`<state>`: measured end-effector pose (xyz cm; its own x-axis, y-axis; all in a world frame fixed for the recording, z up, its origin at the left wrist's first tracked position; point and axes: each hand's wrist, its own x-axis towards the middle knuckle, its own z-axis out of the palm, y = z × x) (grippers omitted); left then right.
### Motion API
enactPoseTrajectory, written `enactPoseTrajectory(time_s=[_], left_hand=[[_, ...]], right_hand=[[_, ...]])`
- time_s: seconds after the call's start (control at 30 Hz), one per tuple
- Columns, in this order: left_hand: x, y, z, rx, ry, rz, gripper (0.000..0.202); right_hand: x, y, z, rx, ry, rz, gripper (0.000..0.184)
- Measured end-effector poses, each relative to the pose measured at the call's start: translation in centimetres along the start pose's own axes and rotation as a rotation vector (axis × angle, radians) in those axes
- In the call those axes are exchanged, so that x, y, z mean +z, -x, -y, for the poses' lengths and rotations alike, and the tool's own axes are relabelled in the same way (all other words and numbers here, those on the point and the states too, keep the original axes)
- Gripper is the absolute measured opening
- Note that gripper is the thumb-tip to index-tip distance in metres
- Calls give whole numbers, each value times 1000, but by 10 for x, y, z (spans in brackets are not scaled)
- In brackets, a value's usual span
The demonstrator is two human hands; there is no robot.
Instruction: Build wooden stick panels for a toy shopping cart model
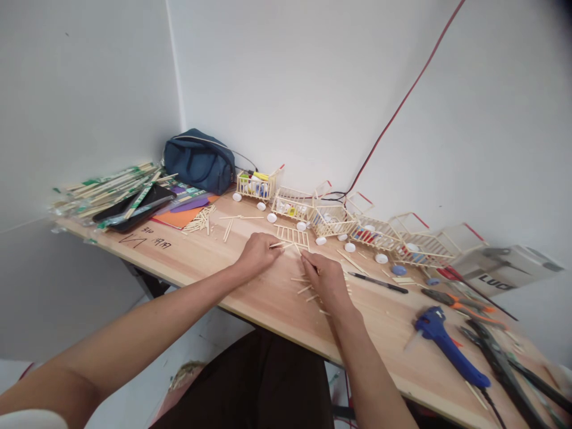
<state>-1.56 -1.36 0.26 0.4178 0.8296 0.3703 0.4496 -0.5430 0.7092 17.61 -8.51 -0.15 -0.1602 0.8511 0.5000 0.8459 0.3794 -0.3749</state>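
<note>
My left hand [259, 252] is closed, pinching a short wooden stick [277, 244] above the middle of the table. Facing it, my right hand [328, 279] is closed too, its thumb and finger on another thin stick [297, 248]. The two sticks come close together between my hands; whether they touch I cannot tell. Just beyond them lies a small ladder-like stick panel [291, 235]. Several stick ends [305, 289] stick out from beneath my right hand, which hides the rest of them.
Little stick carts [333, 220] with bottle-cap wheels line the wall. A blue glue gun [451, 345], orange-handled pliers [465, 302] and a black pen [378, 282] lie rightward. Leftward are wrapped chopsticks [114, 185], a blue pouch [200, 162] and a pile of cut sticks [199, 219].
</note>
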Motion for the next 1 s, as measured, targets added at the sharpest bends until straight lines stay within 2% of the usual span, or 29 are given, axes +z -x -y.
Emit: enactPoseTrajectory(time_s=[1.0], left_hand=[[0,0,-1,3,-21,-7,31]], right_hand=[[0,0,0,1,1,1,29]])
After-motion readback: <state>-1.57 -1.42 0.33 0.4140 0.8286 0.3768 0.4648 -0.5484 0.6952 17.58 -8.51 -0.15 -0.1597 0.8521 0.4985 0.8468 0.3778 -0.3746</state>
